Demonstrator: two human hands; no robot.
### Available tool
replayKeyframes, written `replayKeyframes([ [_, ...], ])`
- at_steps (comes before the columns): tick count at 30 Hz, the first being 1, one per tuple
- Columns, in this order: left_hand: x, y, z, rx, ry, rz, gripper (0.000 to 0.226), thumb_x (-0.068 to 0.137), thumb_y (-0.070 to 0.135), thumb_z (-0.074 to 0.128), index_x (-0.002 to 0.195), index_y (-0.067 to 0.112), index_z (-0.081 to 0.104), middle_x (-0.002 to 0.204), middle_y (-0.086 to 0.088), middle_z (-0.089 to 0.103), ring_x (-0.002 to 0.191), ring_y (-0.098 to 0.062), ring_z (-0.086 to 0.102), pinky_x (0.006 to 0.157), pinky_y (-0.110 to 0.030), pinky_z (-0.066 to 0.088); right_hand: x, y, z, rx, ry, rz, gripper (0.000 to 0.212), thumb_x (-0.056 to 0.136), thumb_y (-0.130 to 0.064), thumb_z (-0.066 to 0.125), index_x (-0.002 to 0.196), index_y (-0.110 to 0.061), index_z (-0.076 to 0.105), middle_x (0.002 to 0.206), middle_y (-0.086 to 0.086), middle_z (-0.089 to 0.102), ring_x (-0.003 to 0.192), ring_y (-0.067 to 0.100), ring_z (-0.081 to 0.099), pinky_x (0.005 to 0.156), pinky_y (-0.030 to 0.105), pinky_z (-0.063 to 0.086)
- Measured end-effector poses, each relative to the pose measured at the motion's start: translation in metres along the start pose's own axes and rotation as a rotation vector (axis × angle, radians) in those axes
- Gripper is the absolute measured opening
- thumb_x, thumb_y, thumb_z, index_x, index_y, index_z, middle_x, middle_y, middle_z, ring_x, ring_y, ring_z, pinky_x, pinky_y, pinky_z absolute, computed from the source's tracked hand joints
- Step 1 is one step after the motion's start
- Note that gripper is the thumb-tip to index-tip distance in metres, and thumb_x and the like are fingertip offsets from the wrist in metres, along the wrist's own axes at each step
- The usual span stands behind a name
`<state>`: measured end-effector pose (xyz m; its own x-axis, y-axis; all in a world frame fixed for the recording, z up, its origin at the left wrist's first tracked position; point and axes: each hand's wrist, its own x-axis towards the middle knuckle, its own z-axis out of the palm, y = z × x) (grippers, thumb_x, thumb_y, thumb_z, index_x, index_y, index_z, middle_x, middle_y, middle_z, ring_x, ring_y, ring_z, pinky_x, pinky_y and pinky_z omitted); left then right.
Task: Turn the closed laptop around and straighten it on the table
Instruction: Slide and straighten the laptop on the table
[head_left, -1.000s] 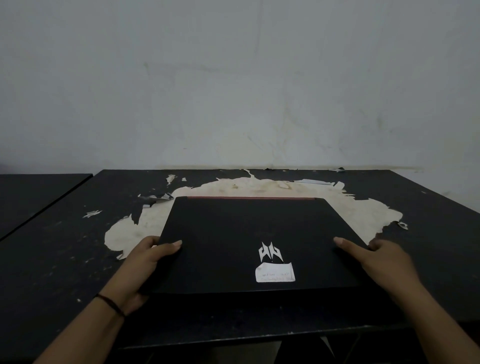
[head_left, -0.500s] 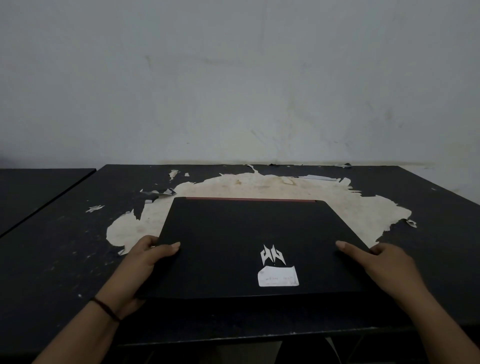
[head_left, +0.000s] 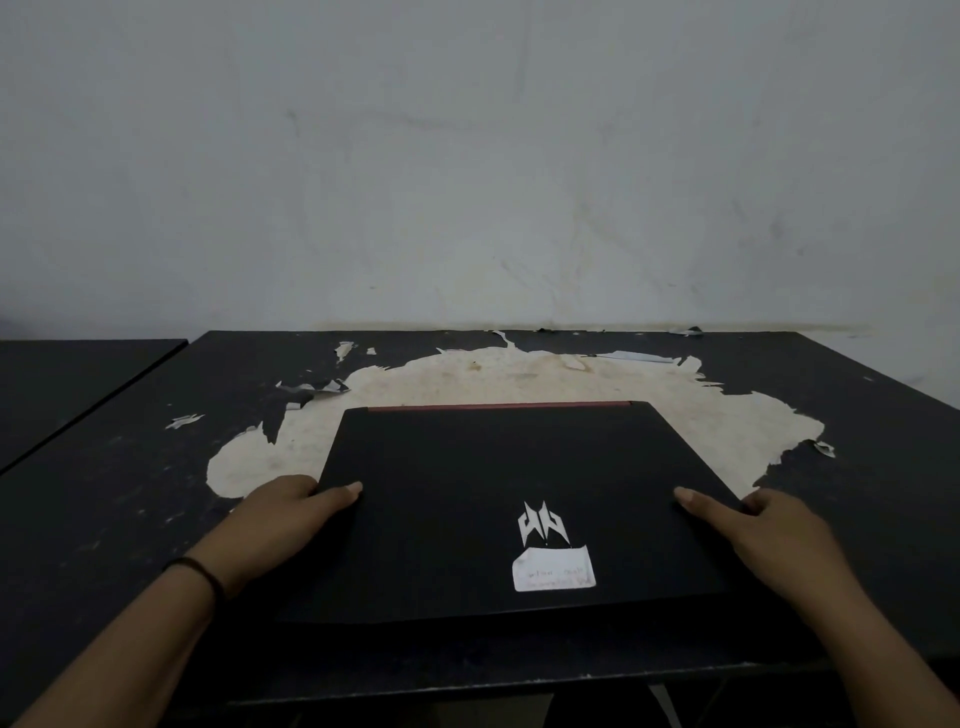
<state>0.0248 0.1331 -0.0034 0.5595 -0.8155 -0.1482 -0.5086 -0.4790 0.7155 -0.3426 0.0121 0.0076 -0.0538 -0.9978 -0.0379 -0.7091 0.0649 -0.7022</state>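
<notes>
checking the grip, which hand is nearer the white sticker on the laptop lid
Right. The right hand grips the laptop's right edge, nearer the white sticker; the left hand holds the far left edge.

The closed black laptop (head_left: 488, 499) bears a silver angular emblem (head_left: 542, 525) — no letters — and below it a white paper sticker (head_left: 554, 570), its handwriting too faint to read, between both thumbs.

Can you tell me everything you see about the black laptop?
The laptop is closed and lies flat on the table, partly over a peeled pale patch. Its lid is matte black with a silver logo, a white sticker below it, and a red strip along the far edge. The left hand and right hand grip its sides.
</notes>
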Motion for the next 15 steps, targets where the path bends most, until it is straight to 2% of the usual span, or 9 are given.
replayKeyframes([
  [3,0.005,-0.001,0.002,0.087,0.02,-0.006,0.062,0.082,0.063,0.05,0.084,0.003,0.066,0.087,-0.015,0.068,0.079,-0.027,0.064,0.068,-0.035,0.045,0.001,0.001,0.002,-0.02,0.013,0.007,0.061,0.073,-0.066,0.063,0.077,-0.005,0.061,0.077,0.007,0.063,0.068,0.019,0.058,0.051,0.029,0.037],
  [7,0.01,-0.001,0.002,0.201,0.048,0.027,0.068,0.083,0.066,0.043,0.081,0.003,0.067,0.082,-0.012,0.068,0.077,-0.024,0.064,0.07,-0.034,0.047,0.0,-0.001,0.003,-0.023,0.026,0.011,0.061,0.075,-0.065,0.061,0.077,-0.004,0.061,0.076,0.008,0.063,0.067,0.018,0.058,0.051,0.029,0.036],
  [10,0.015,-0.004,-0.001,0.292,0.062,0.066,0.069,0.082,0.068,0.041,0.061,0.003,0.056,0.066,-0.01,0.062,0.068,-0.025,0.062,0.063,-0.033,0.044,0.0,0.0,0.005,-0.032,0.033,0.008,0.062,0.076,-0.065,0.06,0.078,-0.003,0.061,0.076,0.009,0.063,0.067,0.019,0.058,0.051,0.029,0.036],
  [12,0.018,-0.006,-0.003,0.291,0.042,0.081,0.063,0.082,0.067,0.042,0.056,0.01,0.047,0.06,-0.009,0.054,0.061,-0.023,0.057,0.06,-0.032,0.04,-0.001,0.0,0.006,-0.038,0.043,0.008,0.063,0.075,-0.066,0.06,0.078,-0.002,0.061,0.076,0.009,0.063,0.068,0.019,0.058,0.052,0.029,0.036],
  [15,0.018,-0.008,-0.003,0.214,0.031,0.066,0.061,0.081,0.066,0.046,0.057,0.011,0.048,0.059,-0.008,0.053,0.058,-0.021,0.054,0.059,-0.032,0.039,-0.003,0.0,0.005,-0.039,0.05,0.012,0.065,0.075,-0.065,0.062,0.078,0.0,0.062,0.076,0.01,0.063,0.067,0.018,0.057,0.051,0.028,0.036],
])
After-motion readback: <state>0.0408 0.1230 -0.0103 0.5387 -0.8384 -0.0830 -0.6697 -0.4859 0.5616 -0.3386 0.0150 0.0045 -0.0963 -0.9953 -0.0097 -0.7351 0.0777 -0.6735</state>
